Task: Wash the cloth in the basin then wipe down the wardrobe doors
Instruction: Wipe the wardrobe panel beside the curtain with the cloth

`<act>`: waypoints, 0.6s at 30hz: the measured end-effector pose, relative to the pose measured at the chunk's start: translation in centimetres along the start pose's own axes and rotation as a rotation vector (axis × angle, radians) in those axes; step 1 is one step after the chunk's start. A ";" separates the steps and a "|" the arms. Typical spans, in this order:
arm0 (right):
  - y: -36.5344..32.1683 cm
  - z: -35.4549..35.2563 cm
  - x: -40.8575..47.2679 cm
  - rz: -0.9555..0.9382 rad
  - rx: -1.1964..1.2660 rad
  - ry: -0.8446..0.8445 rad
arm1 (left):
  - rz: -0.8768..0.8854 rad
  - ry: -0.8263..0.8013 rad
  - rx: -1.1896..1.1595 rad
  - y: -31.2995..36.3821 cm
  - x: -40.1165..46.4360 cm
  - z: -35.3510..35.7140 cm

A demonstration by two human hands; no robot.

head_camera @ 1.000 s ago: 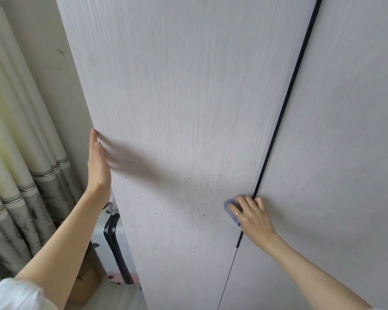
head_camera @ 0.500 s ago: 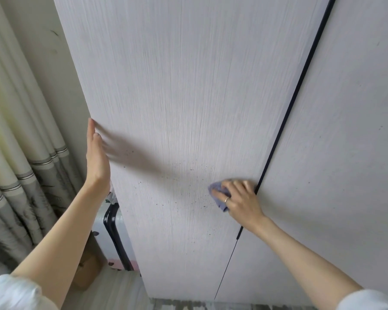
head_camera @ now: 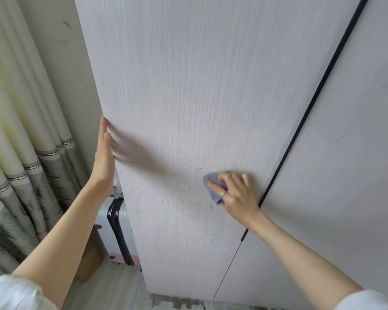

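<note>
The right hand (head_camera: 235, 193), pressing the small bluish-purple cloth (head_camera: 213, 185), now sits further left on the pale woodgrain wardrobe door (head_camera: 188, 86), away from the dark gap (head_camera: 300, 121).

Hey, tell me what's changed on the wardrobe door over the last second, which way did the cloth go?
The right hand has slid the purple cloth leftward across the left door, away from the dark gap between the doors and toward the dark specks. Nothing was taken up or let go. The left hand stays flat against the door's left edge.
</note>
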State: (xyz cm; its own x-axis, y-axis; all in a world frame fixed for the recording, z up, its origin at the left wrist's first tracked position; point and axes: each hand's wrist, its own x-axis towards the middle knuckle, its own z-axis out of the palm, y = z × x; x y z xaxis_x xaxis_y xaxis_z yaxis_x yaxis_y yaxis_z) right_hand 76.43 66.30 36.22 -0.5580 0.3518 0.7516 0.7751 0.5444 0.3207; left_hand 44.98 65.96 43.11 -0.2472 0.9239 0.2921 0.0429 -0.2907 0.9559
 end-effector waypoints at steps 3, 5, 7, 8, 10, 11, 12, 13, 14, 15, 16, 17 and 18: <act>-0.1 0.1 -0.5 -0.113 -0.045 -0.111 | -0.018 -0.059 0.019 0.1 -0.1 -0.5; 0.1 -0.8 1.6 -0.082 -0.028 -0.008 | -0.022 -0.066 0.032 0.2 -0.2 -0.5; 0.4 -2.1 4.8 0.034 -0.013 0.164 | -0.021 -0.072 0.043 0.2 -0.3 -0.3; 0.5 -2.4 6.3 0.102 -0.012 0.241 | -0.023 -0.072 0.044 0.2 -0.3 -0.3; 0.4 -2.4 7.9 0.191 -0.010 0.324 | -0.027 -0.071 0.042 0.3 -0.4 -0.4; 0.1 -2.0 7.8 0.192 -0.006 0.326 | -0.028 -0.070 0.038 0.3 -0.4 -0.5; -0.4 -1.3 7.1 0.160 0.003 0.294 | -0.027 -0.071 0.034 0.3 -0.4 -0.6; -1.0 -0.4 5.9 0.091 0.008 0.231 | -0.027 -0.071 0.032 0.3 -0.4 -0.6; -1.6 0.5 4.4 -0.011 -0.001 0.145 | -0.029 -0.071 0.032 0.4 -0.5 -0.6; -2.2 1.2 2.9 -0.121 -0.030 0.052 | -0.029 -0.072 0.038 0.4 -0.5 -0.6; -2.6 1.5 1.9 -0.215 -0.067 -0.026 | -0.025 -0.073 0.045 0.4 -0.6 -0.5; -2.7 1.5 1.6 -0.274 -0.093 -0.071 | -0.020 -0.074 0.051 0.3 -0.5 -0.5; -2.6 1.4 2.2 -0.294 -0.092 -0.080 | -0.017 -0.073 0.057 0.2 -0.5 -0.6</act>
State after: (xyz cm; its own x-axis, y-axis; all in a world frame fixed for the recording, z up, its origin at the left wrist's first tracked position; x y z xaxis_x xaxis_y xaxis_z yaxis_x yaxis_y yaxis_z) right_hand 72.82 66.68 36.23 -0.7811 0.2501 0.5722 0.5984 0.5617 0.5714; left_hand 44.53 65.28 43.14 -0.1769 0.9450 0.2751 0.0945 -0.2620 0.9604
